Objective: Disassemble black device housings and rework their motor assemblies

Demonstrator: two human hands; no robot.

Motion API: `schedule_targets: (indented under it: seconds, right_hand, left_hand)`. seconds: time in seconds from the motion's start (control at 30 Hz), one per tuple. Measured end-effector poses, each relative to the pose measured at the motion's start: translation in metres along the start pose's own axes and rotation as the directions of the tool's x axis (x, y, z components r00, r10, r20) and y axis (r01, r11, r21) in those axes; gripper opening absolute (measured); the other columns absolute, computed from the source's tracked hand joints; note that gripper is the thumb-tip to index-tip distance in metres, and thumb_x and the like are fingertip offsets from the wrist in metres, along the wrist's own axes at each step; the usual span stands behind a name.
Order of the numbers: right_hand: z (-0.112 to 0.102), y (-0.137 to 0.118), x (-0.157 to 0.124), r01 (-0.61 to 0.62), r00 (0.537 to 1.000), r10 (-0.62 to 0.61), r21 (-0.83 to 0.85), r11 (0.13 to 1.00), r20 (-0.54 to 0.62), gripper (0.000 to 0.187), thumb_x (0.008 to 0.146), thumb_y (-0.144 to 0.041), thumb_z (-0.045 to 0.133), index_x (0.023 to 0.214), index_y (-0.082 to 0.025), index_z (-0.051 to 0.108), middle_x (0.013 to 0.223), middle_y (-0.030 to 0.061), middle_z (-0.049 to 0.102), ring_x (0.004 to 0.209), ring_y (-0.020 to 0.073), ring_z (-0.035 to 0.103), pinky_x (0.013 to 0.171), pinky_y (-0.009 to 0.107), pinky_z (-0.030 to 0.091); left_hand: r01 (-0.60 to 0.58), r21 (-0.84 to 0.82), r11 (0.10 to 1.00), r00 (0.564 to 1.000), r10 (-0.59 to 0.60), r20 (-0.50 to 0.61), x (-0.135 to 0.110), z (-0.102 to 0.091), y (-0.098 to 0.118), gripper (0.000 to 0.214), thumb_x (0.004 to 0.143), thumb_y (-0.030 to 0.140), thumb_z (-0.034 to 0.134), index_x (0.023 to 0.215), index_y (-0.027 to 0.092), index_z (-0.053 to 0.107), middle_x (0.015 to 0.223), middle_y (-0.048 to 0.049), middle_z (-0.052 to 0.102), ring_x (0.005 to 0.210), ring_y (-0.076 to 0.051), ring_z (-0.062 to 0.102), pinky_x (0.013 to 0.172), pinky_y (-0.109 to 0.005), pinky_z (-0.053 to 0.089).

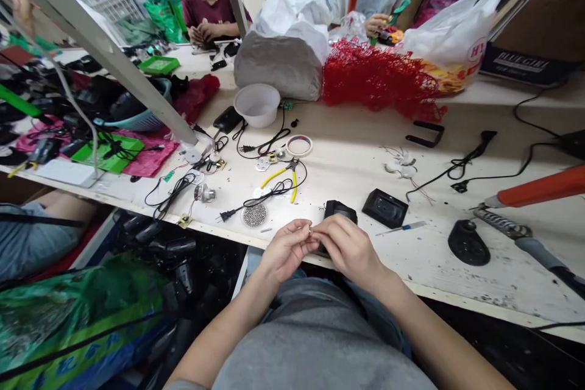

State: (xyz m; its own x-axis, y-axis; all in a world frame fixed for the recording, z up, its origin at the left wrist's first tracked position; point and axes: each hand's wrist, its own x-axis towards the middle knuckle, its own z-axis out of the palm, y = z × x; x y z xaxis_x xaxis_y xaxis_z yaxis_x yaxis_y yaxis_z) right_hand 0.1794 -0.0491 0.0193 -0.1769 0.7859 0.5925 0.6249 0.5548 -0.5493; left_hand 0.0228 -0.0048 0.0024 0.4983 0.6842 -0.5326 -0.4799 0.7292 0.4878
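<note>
My left hand [286, 250] and my right hand [350, 247] meet at the near edge of the white worktable [356, 158], fingertips pinched together on a tiny metal part [310, 231] that is too small to name. Just behind my right hand lies a black plastic housing [340, 210], partly hidden by the fingers. A second black rectangular housing [385, 207] sits to its right. A small round dish of screws [255, 215] is left of my hands, with yellow-handled pliers [284, 177] and black power cords [269, 192] beyond it.
A screwdriver [402, 228], a black soldering stand [467, 242] and an orange-handled soldering iron [539, 190] lie to the right. A white bowl [256, 103], tape roll [299, 145], red netting [379, 79] and bags stand further back. Two other people work at the far side.
</note>
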Motion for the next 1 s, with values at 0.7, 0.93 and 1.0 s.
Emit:
schedule_targets:
  seconds: [0.7,0.93,1.0]
  right_hand:
    - [-0.028,0.012,-0.066,-0.685,0.603,0.798,0.522,0.508,0.015,0.041,0.078,-0.06,0.074,0.086,-0.021,0.072,0.081,0.0083,0.078,0.067,0.022,0.074,0.068,0.036,0.066]
    - [-0.034,0.004,-0.071,-0.473,0.852,0.48,0.086,0.877,-0.207,0.014,0.094,-0.025,0.059,0.086,-0.021,0.07,0.078,0.0044,0.072,0.071,0.0179,0.069,0.064,0.029,0.059]
    - [-0.035,0.004,-0.071,-0.442,0.875,0.442,0.049,0.896,-0.199,0.014,0.093,-0.018,0.057,0.088,-0.021,0.069,0.078,0.0036,0.072,0.071,0.017,0.069,0.063,0.028,0.058]
  left_hand:
    - [0.051,-0.009,0.999,0.977,-0.052,-0.207,0.011,-0.005,-0.004,0.018,0.075,-0.004,0.07,0.083,0.012,0.065,0.073,-0.0032,0.069,0.065,-0.01,0.068,0.066,-0.019,0.058]
    - [0.008,0.1,0.995,0.98,0.012,-0.201,0.01,-0.005,-0.003,0.023,0.068,-0.006,0.072,0.08,0.012,0.068,0.074,-0.0033,0.07,0.069,-0.011,0.07,0.07,-0.02,0.06]
    - [-0.013,0.141,0.99,0.983,0.039,-0.181,0.009,-0.005,-0.004,0.022,0.066,-0.004,0.075,0.08,0.013,0.07,0.076,-0.0033,0.071,0.072,-0.012,0.071,0.076,-0.022,0.061]
